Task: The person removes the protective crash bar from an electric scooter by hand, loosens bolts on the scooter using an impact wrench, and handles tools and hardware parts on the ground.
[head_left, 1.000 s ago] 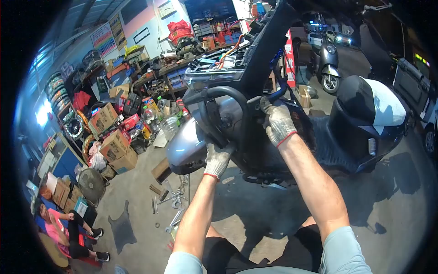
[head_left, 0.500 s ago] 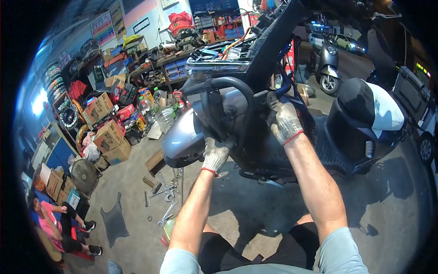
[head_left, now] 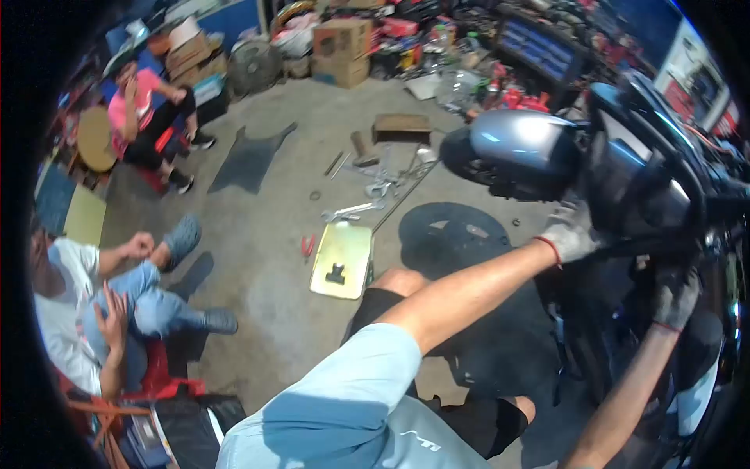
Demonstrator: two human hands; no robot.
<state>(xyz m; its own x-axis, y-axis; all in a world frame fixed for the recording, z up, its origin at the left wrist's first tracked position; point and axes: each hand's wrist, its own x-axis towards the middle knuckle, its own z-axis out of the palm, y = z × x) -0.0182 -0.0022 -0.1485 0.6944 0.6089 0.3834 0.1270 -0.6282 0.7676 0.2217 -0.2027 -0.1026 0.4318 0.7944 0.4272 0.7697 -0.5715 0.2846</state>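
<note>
- Scooter (head_left: 523, 134): the thing being worked on, R side of view, fr. upper R down to lower R; silver-grey front fender points L, over the concrete floor (head_left: 273, 289).
- L hand (head_left: 569, 232): knit glove w/ red cuff, against dark front bodywork just below the fender; fingers bent, tips hidden, so can't tell how tight the grip is or on which pc.
- R hand (head_left: 676, 298): same type glove, dirtier, at dark bodywork farther R, nr the bottom of the front section; fingers partly blurred/in shadow, can't tell if wide or narrow.
- Yellow tray (head_left: 355, 242): on floor, L of the person's knee, w/ small black part (head_left: 336, 273) lying in it.
- Red-handled pliers (head_left: 307, 245): on floor just L of tray.
- Wrenches (head_left: 355, 211): on floor just above tray; more metal tools beyond.
- Long thin rod (head_left: 406, 195): on floor, slanting up R fr. nr the tray.
- Wooden box (head_left: 402, 127): on floor, L of fender, well apart fr. both hands.
- Dark mat (head_left: 251, 162): flat on floor, L of tools.
- Seated ppl, L side: one in pink top (head_left: 125, 109), one in white top (head_left: 74, 313).
- Cardboard boxes (head_left: 341, 51) & fan (head_left: 255, 66): top of view, side by side.
</note>
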